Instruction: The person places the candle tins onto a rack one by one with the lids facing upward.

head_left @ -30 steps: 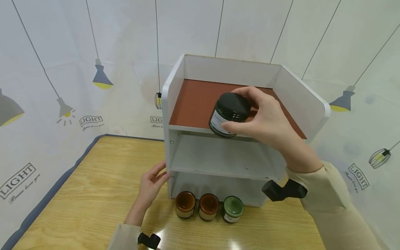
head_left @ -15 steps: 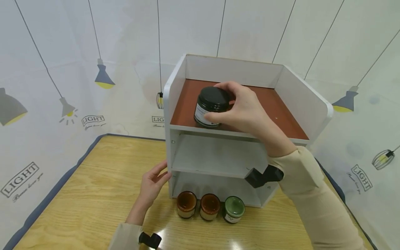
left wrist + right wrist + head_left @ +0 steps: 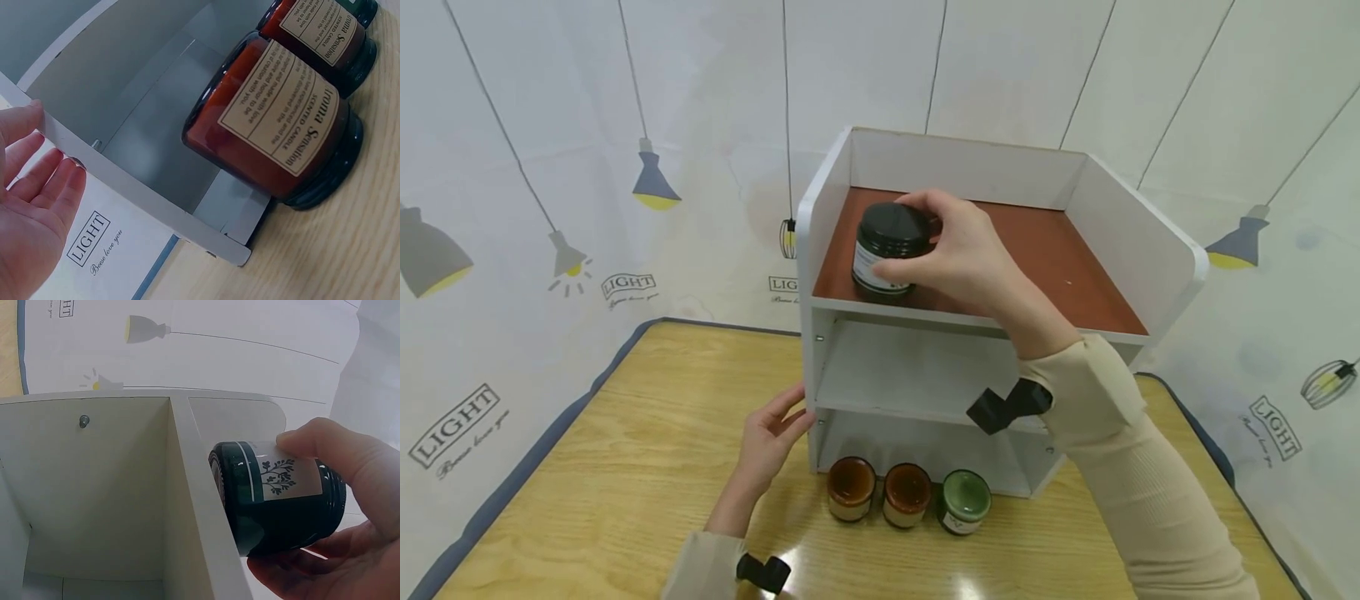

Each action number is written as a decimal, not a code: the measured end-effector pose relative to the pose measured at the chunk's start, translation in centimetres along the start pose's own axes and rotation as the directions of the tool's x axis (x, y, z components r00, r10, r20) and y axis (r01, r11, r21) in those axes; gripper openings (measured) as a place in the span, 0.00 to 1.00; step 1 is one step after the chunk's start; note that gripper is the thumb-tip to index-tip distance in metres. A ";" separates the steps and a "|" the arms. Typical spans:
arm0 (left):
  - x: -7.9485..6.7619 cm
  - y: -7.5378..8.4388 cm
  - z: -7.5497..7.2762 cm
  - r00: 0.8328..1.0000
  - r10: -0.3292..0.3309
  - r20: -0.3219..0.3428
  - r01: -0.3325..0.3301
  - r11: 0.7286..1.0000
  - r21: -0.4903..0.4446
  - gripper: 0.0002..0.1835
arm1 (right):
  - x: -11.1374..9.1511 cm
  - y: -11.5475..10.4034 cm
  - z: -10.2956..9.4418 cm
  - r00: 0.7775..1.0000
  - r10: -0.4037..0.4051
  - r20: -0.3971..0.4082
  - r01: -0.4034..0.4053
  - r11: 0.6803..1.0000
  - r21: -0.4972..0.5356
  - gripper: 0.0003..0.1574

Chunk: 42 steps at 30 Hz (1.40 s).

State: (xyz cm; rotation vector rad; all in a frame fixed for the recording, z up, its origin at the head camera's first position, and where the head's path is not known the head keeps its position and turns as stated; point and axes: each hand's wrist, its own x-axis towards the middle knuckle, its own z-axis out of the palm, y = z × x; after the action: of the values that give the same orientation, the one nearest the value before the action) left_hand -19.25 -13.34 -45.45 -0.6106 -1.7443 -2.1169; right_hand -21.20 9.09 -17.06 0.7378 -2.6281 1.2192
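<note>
Right hand (image 3: 966, 250) pinches jar (image 3: 887, 250) at shelf (image 3: 917, 362) top, left front; can't tell if seated. Left hand (image 3: 766, 442): fingers loosely extended against shelf's left side. Jar's probably glass: heavyish, rigid, slick, breakable. Best held round the body.

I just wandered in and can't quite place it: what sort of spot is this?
Probably a small tabletop set arranged for recording: a backdrop printed with pendant lamps hangs behind a wood-grain table, a white shelf unit stands there, and each wrist bears a black device.
</note>
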 end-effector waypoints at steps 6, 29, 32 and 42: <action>0.1 0.0 -0.1 1.000 -0.003 0.014 0.003 1.000 0.011 0.21 | 0.5 -0.1 0.2 1.000 0.012 0.014 -0.012 1.000 -0.002 0.40; 0.0 0.2 0.0 1.000 0.001 -0.003 -0.001 1.000 0.017 0.21 | 1.2 0.4 0.8 0.999 0.006 0.041 -0.006 1.000 0.011 0.42; 0.0 0.1 0.0 1.000 -0.001 0.002 0.001 1.000 0.017 0.20 | 1.2 0.5 0.9 0.999 0.002 0.041 -0.003 1.000 0.023 0.42; 0.0 0.2 0.2 1.000 -0.013 -0.002 0.013 1.000 0.024 0.20 | 1.1 0.6 1.1 0.999 0.020 0.037 -0.022 0.999 0.050 0.44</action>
State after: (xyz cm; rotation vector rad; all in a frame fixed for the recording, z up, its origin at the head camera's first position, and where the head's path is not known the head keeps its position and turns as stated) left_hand -19.17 -13.21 -45.23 -0.5921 -1.7745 -2.1016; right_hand -22.39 8.23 -17.80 0.7491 -2.6498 1.2936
